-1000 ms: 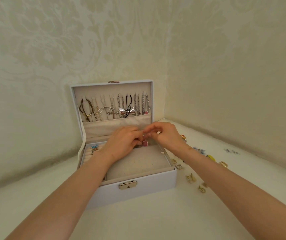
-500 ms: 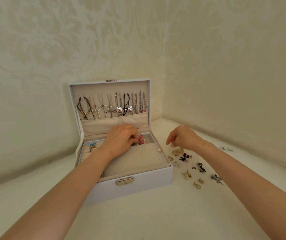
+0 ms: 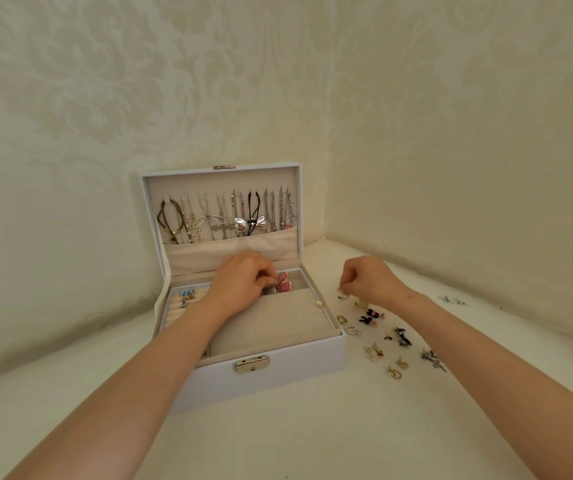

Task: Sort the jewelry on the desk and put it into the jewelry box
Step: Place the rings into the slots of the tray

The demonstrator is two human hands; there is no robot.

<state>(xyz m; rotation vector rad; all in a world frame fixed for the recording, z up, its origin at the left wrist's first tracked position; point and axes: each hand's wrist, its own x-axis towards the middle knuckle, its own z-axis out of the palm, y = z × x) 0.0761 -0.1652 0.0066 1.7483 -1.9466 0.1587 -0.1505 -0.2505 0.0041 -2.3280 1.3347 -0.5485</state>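
- The white jewelry box (image 3: 278,379) stands open at the centre of the frame on the table (image 3: 278,441). Necklaces (image 3: 229,216) hang in a row inside its raised lid.
- The left hand (image 3: 240,282) reaches into the box's rear compartment. Its grip is curled onto the pink earrings (image 3: 283,285), which lie just behind the beige padded insert (image 3: 271,323).
- Blue pieces (image 3: 186,294) already sit in the slotted section at the box's left side.
- The right hand (image 3: 369,280) is out over the table, right of the box, with its fingertips drawn together above a small gold piece (image 3: 341,296). Whether the grip already has that piece is too small to tell.
- More loose earrings (image 3: 382,336) lie scattered toward the lower right, well apart from the box.
- The step in hand looks like seating the pink pair while fetching the next piece.
- The next move likely calls for a fine pinch on one tiny earring, without dragging its neighbours, then carrying it to a free compartment.
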